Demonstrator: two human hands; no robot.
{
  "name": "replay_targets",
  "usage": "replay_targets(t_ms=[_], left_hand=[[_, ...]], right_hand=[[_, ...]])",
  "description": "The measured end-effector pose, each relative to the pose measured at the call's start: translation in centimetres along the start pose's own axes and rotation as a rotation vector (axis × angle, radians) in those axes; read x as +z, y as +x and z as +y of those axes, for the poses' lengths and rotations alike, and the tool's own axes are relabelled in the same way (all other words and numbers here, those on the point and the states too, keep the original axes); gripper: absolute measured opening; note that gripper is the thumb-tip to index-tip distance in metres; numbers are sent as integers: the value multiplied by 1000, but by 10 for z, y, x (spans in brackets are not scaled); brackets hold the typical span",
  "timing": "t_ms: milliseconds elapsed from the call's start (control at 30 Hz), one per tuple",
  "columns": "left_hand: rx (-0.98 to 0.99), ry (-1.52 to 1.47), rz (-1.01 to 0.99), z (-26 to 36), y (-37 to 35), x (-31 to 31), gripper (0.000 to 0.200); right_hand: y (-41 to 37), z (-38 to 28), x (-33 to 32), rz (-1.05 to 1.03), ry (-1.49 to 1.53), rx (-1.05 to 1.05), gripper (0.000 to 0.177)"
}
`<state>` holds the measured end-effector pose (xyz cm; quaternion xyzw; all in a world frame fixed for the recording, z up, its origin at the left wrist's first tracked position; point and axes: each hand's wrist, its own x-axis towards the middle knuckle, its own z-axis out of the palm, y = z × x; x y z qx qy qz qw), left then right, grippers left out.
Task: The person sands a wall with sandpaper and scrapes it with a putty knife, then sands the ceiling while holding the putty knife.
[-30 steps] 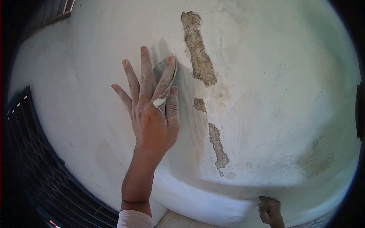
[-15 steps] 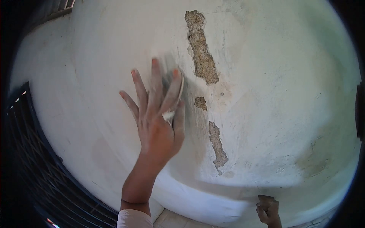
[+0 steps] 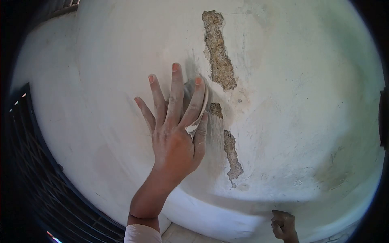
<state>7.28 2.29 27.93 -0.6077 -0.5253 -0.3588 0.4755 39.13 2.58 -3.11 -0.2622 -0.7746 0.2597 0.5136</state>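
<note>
My left hand (image 3: 176, 129) lies against the white wall, fingers spread upward and coated in pale dust. Pressed under its index and middle fingers is a flat grey putty scraper (image 3: 188, 93) with a pale edge, mostly hidden by the hand. A dab of white paste (image 3: 190, 128) shows between thumb and index finger. Just right of the fingertips, a long chipped patch (image 3: 220, 52) bares rough brown material. Low on the right, my right hand (image 3: 283, 227) is closed in a fist around a dark flat piece, whose kind I cannot tell.
Two smaller chipped patches, a short one (image 3: 216, 110) and a longer one (image 3: 232, 156), run down the wall (image 3: 279, 121) below the big one. A dark metal grille (image 3: 52, 174) stands at the left. Floor tiles (image 3: 182, 234) show at the bottom.
My left hand has slid a little to the right along the wall with the scraper, closer to the chipped patches. My right hand has shifted slightly left and down.
</note>
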Motion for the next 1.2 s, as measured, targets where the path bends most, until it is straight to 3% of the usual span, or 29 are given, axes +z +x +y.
replay_targets(t_ms=[100, 200, 400, 500, 600, 800, 833, 900, 1000, 1100, 1200], left_hand=[[-24, -5, 111, 7, 22, -4, 42], [38, -5, 169, -2, 40, -7, 42], [-13, -20, 46, 9, 14, -7, 43], [0, -82, 96, 8, 17, -3, 44], [21, -111, 145, 3, 29, -5, 45], [-41, -53, -18, 14, 2, -6, 48], [-45, -47, -58, 17, -3, -6, 49], [-47, -110, -4, 15, -5, 0, 49], [-33, -149, 124, 8, 15, 3, 46], [-33, -141, 208, -2, 37, 3, 46], [-48, -96, 159, 5, 29, 4, 43]], right_hand=[[25, -24, -3, 22, -122, -283, 20], [24, -26, 0, 67, -151, -247, 22], [5, -17, -4, -20, -39, 73, 21], [14, -19, -2, 35, -79, -149, 20], [7, -18, -1, 9, -37, 31, 19], [18, -19, 2, 56, -141, -206, 15], [15, -19, 0, 47, -113, -137, 15], [5, -16, -1, 34, -54, 3, 13], [5, -9, -1, 28, -70, -48, 11], [7, -11, 4, 104, -108, -79, 13], [-7, -2, 4, 36, -43, 113, 42]])
